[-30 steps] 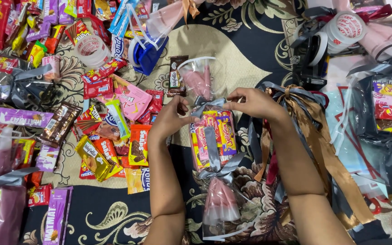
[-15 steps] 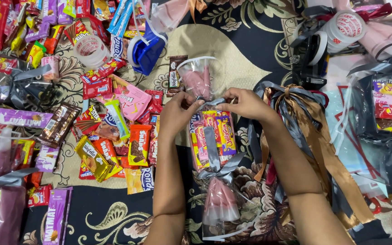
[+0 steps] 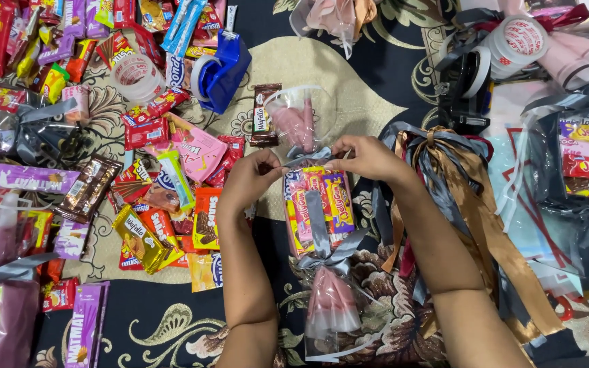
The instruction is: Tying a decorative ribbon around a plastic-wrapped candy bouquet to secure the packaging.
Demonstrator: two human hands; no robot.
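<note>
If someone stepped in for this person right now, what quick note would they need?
Left hand and right hand each pinch the grey ribbon at the upper neck of the clear snack bag. The bag lies on the dark patterned cloth.
Done: lower end already tied with a grey bow.
Left: upper knot looks unfinished. Loose snacks lie to the left, spare ribbons to the right.

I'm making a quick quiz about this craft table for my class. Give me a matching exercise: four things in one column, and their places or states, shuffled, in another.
Things:
1. Blue tape dispenser
2. Clear snack packet
3. Gold and grey ribbons
4. Loose wrapped sweets

Places or states:
A. Beside the right forearm
B. Spread out left of the left hand
C. Between both hands, grey bow tied round it
D. Far side, beyond the left hand

Pairs: 1-D, 2-C, 3-A, 4-B
</note>
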